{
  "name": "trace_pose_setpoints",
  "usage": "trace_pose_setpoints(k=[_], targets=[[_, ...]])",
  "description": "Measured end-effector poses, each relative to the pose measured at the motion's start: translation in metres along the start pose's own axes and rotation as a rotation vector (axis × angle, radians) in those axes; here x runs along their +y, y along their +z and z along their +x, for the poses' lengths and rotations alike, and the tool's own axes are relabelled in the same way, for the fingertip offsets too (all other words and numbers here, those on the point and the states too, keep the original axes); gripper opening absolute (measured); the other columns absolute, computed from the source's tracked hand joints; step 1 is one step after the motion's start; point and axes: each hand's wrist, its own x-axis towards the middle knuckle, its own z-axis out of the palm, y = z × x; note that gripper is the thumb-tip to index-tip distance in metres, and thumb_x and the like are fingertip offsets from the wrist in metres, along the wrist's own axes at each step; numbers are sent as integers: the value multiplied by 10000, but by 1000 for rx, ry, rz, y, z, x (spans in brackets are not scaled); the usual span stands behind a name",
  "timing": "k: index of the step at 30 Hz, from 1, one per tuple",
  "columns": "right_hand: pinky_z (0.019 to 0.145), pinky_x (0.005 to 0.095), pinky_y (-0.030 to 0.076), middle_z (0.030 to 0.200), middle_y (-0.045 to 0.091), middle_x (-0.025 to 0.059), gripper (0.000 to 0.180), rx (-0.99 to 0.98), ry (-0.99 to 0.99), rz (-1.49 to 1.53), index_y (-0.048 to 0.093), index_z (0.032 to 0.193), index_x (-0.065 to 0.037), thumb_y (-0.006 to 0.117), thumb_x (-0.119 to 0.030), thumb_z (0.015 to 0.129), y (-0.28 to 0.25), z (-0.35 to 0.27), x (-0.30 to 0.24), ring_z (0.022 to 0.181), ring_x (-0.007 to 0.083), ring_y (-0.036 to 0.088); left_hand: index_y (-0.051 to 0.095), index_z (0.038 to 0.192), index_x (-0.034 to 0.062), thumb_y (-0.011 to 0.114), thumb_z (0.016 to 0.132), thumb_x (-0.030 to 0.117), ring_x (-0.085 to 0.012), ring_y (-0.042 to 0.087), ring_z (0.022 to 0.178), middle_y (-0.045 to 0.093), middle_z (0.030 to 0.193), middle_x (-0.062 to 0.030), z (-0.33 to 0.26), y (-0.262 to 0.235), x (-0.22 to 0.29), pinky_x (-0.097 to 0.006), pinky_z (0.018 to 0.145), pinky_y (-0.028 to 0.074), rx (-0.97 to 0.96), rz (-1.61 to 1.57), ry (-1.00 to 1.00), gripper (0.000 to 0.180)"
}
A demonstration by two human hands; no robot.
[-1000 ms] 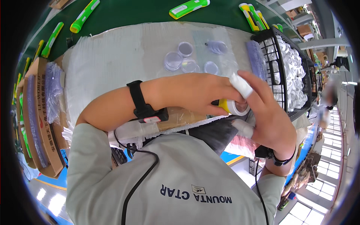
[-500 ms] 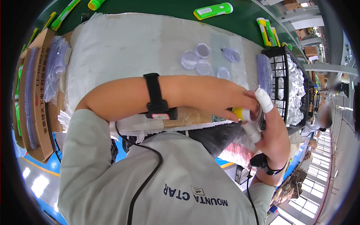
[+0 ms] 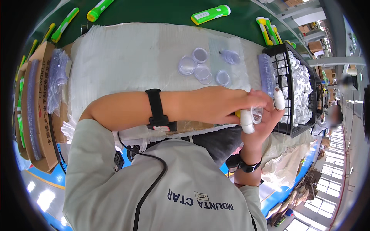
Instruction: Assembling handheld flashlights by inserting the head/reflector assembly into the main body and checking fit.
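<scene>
My left hand [image 3: 241,101] reaches across to the right, fingers closed around a yellow-and-white flashlight part [image 3: 238,113] that they mostly hide. Against it, my right hand [image 3: 266,121] grips a clear-white ring [image 3: 257,115] between its fingers. White covers wrap two fingertips of the right hand. The hands meet near the table's right front. Beyond them lie a small stack of clear round lenses [image 3: 187,64], several single lenses [image 3: 222,77] and an overlapping row of lenses [image 3: 230,57].
At right stands a black crate [image 3: 288,77] full of white rings, with a bubble-wrap roll [image 3: 266,73] beside it. Green-and-yellow flashlights [image 3: 211,14] lie on the green surface [image 3: 154,11] at the back. A cardboard box [image 3: 45,111] borders the left side.
My right hand has turned and moved up and left, its forearm now nearer my body. The ring faces more into view between the hands. My left hand has shifted slightly.
</scene>
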Motion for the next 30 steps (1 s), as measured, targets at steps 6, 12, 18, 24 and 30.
trace_pose_setpoints(k=[6, 12, 18, 24, 30], targets=[[914, 510, 454, 898, 563, 124, 972, 74, -232, 521, 65, 1423, -126, 740, -279, 741, -23, 8, -19, 879, 275, 576, 411, 1245, 19, 818, 669, 173, -197, 625, 930, 618, 1029, -107, 4, -10, 18, -340, 790, 501, -303, -488, -445, 722], [902, 519, 467, 945, 569, 132, 815, 91, -63, 608, 119, 1410, -121, 665, -215, 813, -17, 6, -12, 901, 254, 579, 469, 1116, 27, 670, 772, 206, -338, 640, 668, 642, 804, -178, 5, 6, 44, -388, 595, 502, -233, -13, -610, 436], [916, 505, 464, 1010, 552, 127, 836, 242, 4, 690, 93, 1432, -126, 651, -246, 821, -16, 7, -1, 912, 249, 583, 456, 1140, 33, 682, 774, 218, -348, 633, 723, 642, 869, -178, 6, 7, 51, -399, 615, 498, -184, 435, -495, 468], [949, 541, 423, 938, 547, 124, 973, 129, -153, 1009, -10, 1453, -123, 688, -273, 791, -22, 6, 11, 881, 279, 594, 449, 1158, 22, 691, 763, 204, -310, 651, 778, 644, 919, -153, 15, -3, 67, -348, 632, 504, -304, -30, -541, 498], [930, 509, 459, 912, 543, 112, 767, -9, -39, 999, 139, 1419, -78, 606, -228, 829, -31, 0, 19, 854, 231, 598, 447, 1137, 9, 656, 751, 149, -353, 641, 721, 643, 803, -190, 27, 23, 80, -399, 625, 506, -323, 167, -850, 460]])
